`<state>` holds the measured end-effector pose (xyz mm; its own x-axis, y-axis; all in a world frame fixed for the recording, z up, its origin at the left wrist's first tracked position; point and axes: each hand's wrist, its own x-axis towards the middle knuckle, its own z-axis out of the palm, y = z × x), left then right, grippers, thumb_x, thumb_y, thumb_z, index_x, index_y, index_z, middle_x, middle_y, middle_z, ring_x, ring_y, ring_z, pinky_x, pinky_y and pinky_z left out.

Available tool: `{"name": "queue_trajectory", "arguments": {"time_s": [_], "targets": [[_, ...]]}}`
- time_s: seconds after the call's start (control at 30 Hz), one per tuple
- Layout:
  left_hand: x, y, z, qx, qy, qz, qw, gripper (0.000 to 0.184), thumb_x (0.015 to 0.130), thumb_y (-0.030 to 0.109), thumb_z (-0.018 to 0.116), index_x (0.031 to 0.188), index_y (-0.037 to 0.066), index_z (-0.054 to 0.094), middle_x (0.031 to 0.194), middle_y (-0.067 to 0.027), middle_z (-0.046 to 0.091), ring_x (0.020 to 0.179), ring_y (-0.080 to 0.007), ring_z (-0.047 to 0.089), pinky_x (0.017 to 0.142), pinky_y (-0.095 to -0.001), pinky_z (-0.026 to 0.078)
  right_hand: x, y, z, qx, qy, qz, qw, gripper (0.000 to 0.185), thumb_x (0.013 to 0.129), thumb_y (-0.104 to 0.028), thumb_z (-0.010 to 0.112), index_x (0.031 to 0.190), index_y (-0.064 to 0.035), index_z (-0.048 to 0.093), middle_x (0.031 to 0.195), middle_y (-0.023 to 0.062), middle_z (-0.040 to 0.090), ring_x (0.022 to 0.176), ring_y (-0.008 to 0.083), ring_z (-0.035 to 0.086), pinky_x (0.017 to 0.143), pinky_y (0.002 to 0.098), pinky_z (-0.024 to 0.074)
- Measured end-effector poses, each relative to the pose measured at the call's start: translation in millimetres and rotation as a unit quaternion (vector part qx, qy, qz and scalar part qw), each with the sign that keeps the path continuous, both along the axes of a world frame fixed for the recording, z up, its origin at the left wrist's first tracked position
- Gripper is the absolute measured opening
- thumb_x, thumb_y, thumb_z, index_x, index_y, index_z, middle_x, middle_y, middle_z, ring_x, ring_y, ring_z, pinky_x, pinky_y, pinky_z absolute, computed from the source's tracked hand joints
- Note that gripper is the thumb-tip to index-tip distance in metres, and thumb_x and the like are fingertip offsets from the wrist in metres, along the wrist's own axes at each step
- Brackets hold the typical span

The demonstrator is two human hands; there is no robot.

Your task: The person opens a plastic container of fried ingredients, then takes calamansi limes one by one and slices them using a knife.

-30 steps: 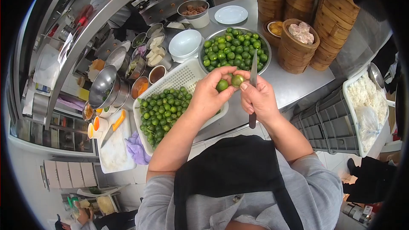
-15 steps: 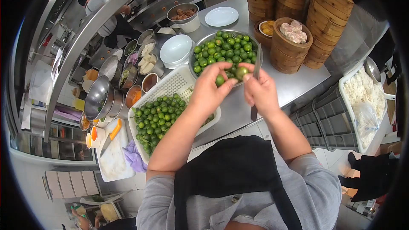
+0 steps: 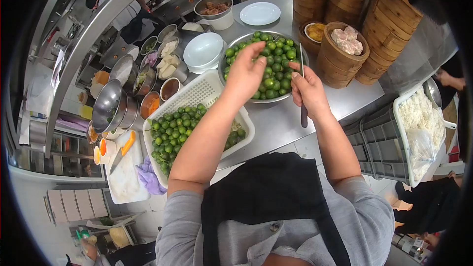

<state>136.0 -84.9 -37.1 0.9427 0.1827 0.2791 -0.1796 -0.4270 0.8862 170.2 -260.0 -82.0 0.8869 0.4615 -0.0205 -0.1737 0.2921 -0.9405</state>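
My left hand (image 3: 248,73) is over the left side of a metal bowl (image 3: 268,101) heaped with green limes (image 3: 272,76). Its fingers are stretched out and apart from the thumb, with nothing visible in the grasp. At the bowl's right side, my right hand (image 3: 310,91) is closed round a knife (image 3: 304,117), its dark handle pointing down and its thin blade upward. Below my left forearm sits a white perforated basket (image 3: 207,88) with small green limes (image 3: 172,135) in it.
Bamboo steamers (image 3: 340,61) stand right of the bowl, one topped with pale dumplings. A cutting board (image 3: 129,182) with an orange-handled knife (image 3: 129,143) lies at left. White plates (image 3: 203,51) and metal bowls are behind. A tub of white rice-like food (image 3: 419,113) stands right.
The lime between my hands is no longer there. My left hand has moved up and away from my right, its fingers opening. The knife stays in my right hand, slightly lower and farther right.
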Motion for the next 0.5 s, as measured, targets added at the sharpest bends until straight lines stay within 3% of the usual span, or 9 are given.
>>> {"name": "queue_trajectory", "arguments": {"time_s": [0.07, 0.2, 0.23, 0.33, 0.4, 0.47, 0.5], "targets": [[-14.5, 11.9, 1.8, -0.068, -0.043, 0.017, 0.997, 0.030, 0.091, 0.005, 0.051, 0.121, 0.001, 0.050, 0.115, -0.0092, 0.057, 0.109, -0.0164, 0.053, 0.094, -0.0289, 0.042, -2.8, -0.8, -4.5, 0.013, 0.007, -0.003, 1.000, 0.033, 0.095, -0.016, 0.046, 0.124, -0.0017, 0.044, 0.064, -0.0014, 0.043, 0.041, 0.0056, 0.034, 0.036, 0.0213, 0.0272], [-67.4, 55.4, -4.2, -0.012, -0.067, 0.115, 0.991, 0.016, 0.086, 0.005, 0.061, 0.100, 0.001, 0.054, 0.090, -0.0019, 0.057, 0.076, -0.0081, 0.053, 0.068, -0.0222, 0.047, -13.5, -4.4, -6.2, 0.033, -0.015, -0.073, 0.997, 0.028, 0.094, -0.021, 0.049, 0.115, -0.0026, 0.047, 0.061, -0.0010, 0.044, 0.041, 0.0064, 0.036, 0.037, 0.0215, 0.0278], [-84.9, 65.8, 1.2, 0.034, 0.000, 0.149, 0.988, 0.014, 0.085, 0.005, 0.062, 0.096, 0.002, 0.053, 0.085, -0.0009, 0.056, 0.069, -0.0076, 0.053, 0.061, -0.0211, 0.047, -14.6, -4.4, -10.7, 0.010, -0.029, -0.076, 0.997, 0.026, 0.094, -0.021, 0.049, 0.113, -0.0029, 0.048, 0.062, -0.0007, 0.045, 0.042, 0.0061, 0.037, 0.037, 0.0213, 0.0275], [-134.6, 100.9, -3.3, 0.060, 0.188, 0.079, 0.977, 0.015, 0.086, 0.011, 0.061, 0.096, 0.000, 0.059, 0.082, -0.0039, 0.062, 0.070, -0.0105, 0.057, 0.064, -0.0255, 0.049, -18.4, -1.6, -21.6, -0.061, -0.086, -0.059, 0.993, 0.024, 0.094, -0.018, 0.048, 0.111, -0.0018, 0.049, 0.076, 0.0043, 0.057, 0.045, 0.0042, 0.039, 0.039, 0.0185, 0.0281], [-151.5, 109.9, -11.5, 0.196, 0.238, 0.013, 0.951, 0.016, 0.084, 0.012, 0.061, 0.094, 0.000, 0.063, 0.082, -0.0090, 0.066, 0.075, -0.0159, 0.063, 0.069, -0.0289, 0.050, -33.1, 6.7, -13.5, -0.026, -0.106, -0.088, 0.990, 0.022, 0.094, -0.016, 0.047, 0.110, -0.0011, 0.049, 0.079, 0.0057, 0.058, 0.046, 0.0039, 0.040, 0.039, 0.0177, 0.0281], [-152.9, 96.1, -19.2, 0.268, 0.275, -0.017, 0.923, 0.020, 0.081, 0.014, 0.063, 0.099, 0.006, 0.066, 0.088, -0.0117, 0.068, 0.084, -0.0261, 0.065, 0.075, -0.0342, 0.050, -45.8, 13.4, -3.3, -0.016, -0.125, -0.084, 0.988, 0.026, 0.096, -0.019, 0.044, 0.112, 0.0002, 0.049, 0.074, 0.0045, 0.056, 0.046, 0.0045, 0.040, 0.040, 0.0181, 0.0288], [-147.8, 90.9, -34.5, 0.306, 0.284, -0.038, 0.908, 0.021, 0.081, 0.016, 0.063, 0.100, 0.008, 0.066, 0.091, -0.0119, 0.067, 0.087, -0.0274, 0.064, 0.077, -0.0361, 0.049, -52.8, 16.2, 2.8, -0.023, -0.134, -0.026, 0.990, 0.028, 0.096, -0.021, 0.043, 0.112, 0.0004, 0.049, 0.072, 0.0034, 0.054, 0.047, 0.0048, 0.041, 0.040, 0.0185, 0.0292]]}}
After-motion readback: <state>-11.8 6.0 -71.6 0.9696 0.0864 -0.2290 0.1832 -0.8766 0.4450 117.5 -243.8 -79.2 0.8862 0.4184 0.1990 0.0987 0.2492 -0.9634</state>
